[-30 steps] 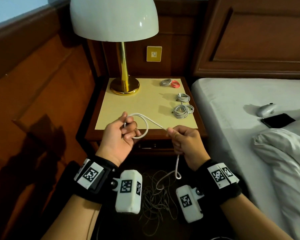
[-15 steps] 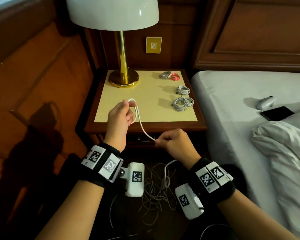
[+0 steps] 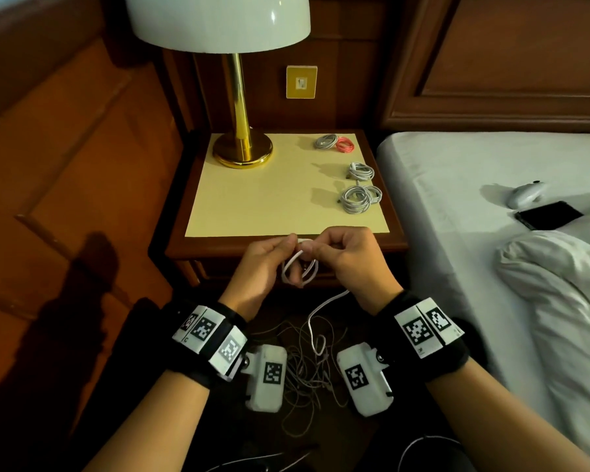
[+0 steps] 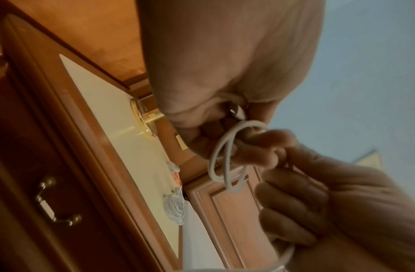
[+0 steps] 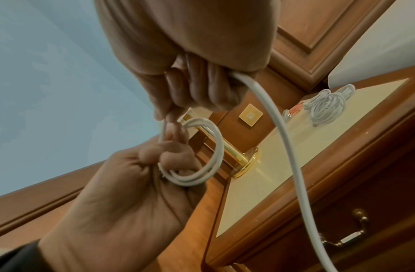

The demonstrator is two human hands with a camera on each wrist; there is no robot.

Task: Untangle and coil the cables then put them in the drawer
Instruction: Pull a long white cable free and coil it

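Lamp (image 3: 232,97): white shade, brass stem and round base, standing on the back left of the nightstand (image 3: 286,245).
Mat (image 3: 269,199): pale yellow sheet covering most of the nightstand top.
Wall plate (image 3: 301,82): gold square on the wood panel behind the nightstand, right of the lamp stem.
Bed (image 3: 457,185): white sheet, just right of the nightstand.
Phone (image 3: 548,215): dark slab on the bed.
White gadget (image 3: 525,194): small, rounded, beside the phone; possibly a controller.
Duvet (image 3: 559,287): crumpled, on the bed's near side.
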